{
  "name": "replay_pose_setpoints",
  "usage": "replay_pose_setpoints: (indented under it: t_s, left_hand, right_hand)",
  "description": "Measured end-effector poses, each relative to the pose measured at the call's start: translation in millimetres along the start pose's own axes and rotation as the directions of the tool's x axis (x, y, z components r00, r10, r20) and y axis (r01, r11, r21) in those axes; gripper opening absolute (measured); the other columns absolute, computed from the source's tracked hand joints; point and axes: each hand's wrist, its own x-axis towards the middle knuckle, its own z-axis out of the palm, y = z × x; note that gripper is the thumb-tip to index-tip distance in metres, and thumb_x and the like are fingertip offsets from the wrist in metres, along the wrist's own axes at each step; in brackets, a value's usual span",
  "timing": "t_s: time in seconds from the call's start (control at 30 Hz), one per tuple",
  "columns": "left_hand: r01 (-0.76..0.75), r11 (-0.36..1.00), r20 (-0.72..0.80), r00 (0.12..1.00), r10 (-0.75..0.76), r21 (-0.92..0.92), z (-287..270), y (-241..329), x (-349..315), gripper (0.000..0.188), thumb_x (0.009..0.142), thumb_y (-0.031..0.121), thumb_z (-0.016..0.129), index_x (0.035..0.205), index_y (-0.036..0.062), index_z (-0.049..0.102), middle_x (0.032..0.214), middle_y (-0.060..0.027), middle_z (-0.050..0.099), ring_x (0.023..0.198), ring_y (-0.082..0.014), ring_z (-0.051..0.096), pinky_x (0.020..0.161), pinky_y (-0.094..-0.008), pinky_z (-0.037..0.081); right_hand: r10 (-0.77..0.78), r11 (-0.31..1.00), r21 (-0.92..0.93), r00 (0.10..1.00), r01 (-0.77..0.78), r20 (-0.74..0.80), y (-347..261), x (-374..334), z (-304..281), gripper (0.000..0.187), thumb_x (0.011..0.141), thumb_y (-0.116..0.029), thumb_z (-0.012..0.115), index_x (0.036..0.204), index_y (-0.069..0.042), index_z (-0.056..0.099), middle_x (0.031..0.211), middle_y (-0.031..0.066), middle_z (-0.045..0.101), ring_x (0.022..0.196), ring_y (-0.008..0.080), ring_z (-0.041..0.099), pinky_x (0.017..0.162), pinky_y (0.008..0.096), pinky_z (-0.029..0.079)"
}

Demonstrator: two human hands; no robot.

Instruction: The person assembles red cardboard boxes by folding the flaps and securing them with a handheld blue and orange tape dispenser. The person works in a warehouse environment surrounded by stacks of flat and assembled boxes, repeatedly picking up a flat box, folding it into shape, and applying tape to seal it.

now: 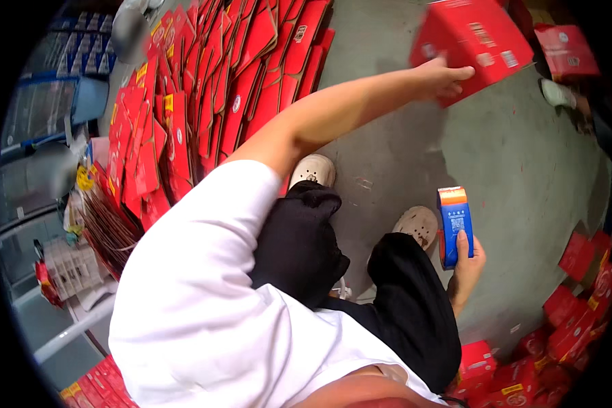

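My left arm reaches across to the far right. At its end, my left hand (440, 77) has its fingers apart and overlaps the near side of a red cardboard box (483, 44). The box is tilted and slightly blurred; whether the hand touches it I cannot tell. Lower down, my right hand (468, 262) is closed around a blue band-shaped item (455, 228) with an orange top and a printed square code. It looks like a roll of tape seen edge-on, held upright, its thumb side toward me. The fingers behind it are hidden.
Many flattened red cartons (234, 88) stand stacked on edge at the left. Several red boxes (571, 333) lie at the lower right. Another red box (566, 51) is at the far right beside another person's shoe (557, 93). Shelving with blue packages (81, 58) lines the left.
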Motion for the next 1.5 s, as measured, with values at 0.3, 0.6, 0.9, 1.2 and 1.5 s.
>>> replay_pose_setpoints:
  t_s: [0.3,0.6,0.9,1.2,1.5]
  left_hand:
    - [0.435,-0.194,-0.125,0.603,0.788,0.879,-201,0,-76,0.094,0.080,0.042,0.071,0.150,-0.0030,0.028,0.151,-0.0259,0.036,0.141,-0.0383,0.034,0.118,-0.0495,0.023]
    - [0.574,-0.227,-0.388,0.746,0.540,0.787,-328,15,-146,0.021,0.093,0.019,0.050,0.102,0.0010,0.052,0.088,-0.0247,0.069,0.081,-0.0427,0.069,0.070,-0.0520,0.055]
    - [0.249,-0.308,-0.086,0.884,0.459,0.918,-210,-40,-324,0.050,0.079,0.005,0.057,0.128,-0.0044,0.048,0.104,-0.0217,0.066,0.080,-0.0352,0.069,0.065,-0.0451,0.056]
    - [0.374,-0.147,-0.333,0.911,0.243,0.916,-139,-21,-252,0.111,0.077,0.066,0.069,0.156,0.0096,0.015,0.154,-0.0312,0.027,0.130,-0.0493,0.044,0.101,-0.0568,0.042]
    - [0.165,0.293,-0.195,0.978,0.077,0.942,-202,33,-259,0.117,0.073,0.052,0.081,0.158,0.0087,0.013,0.156,-0.0277,0.026,0.148,-0.0349,0.025,0.118,-0.0413,0.024]
  right_hand:
    - [0.050,0.998,0.023,0.995,-0.052,0.085,-12,1,-6,0.027,0.098,-0.027,0.064,0.096,0.000,0.067,0.080,0.0016,0.066,0.066,0.0063,0.057,0.060,0.0219,0.047]
    - [0.103,0.994,-0.047,0.962,-0.094,0.253,-26,9,-8,0.027,0.097,-0.026,0.065,0.095,0.000,0.067,0.080,0.0004,0.065,0.069,0.0064,0.056,0.064,0.0236,0.047]
    - [0.133,0.990,-0.076,0.964,-0.118,0.231,-11,10,-11,0.028,0.097,-0.027,0.064,0.098,0.001,0.068,0.083,0.0002,0.065,0.072,0.0058,0.056,0.066,0.0236,0.046]
    - [0.133,0.991,-0.007,0.951,-0.137,0.281,-27,3,-8,0.030,0.098,-0.028,0.062,0.103,0.001,0.066,0.090,0.0047,0.070,0.074,0.0085,0.062,0.069,0.0243,0.051]
    - [0.064,0.992,0.094,0.977,-0.085,0.205,-8,1,-21,0.028,0.096,-0.028,0.066,0.096,0.000,0.066,0.083,0.0005,0.066,0.073,0.0060,0.057,0.068,0.0226,0.047]
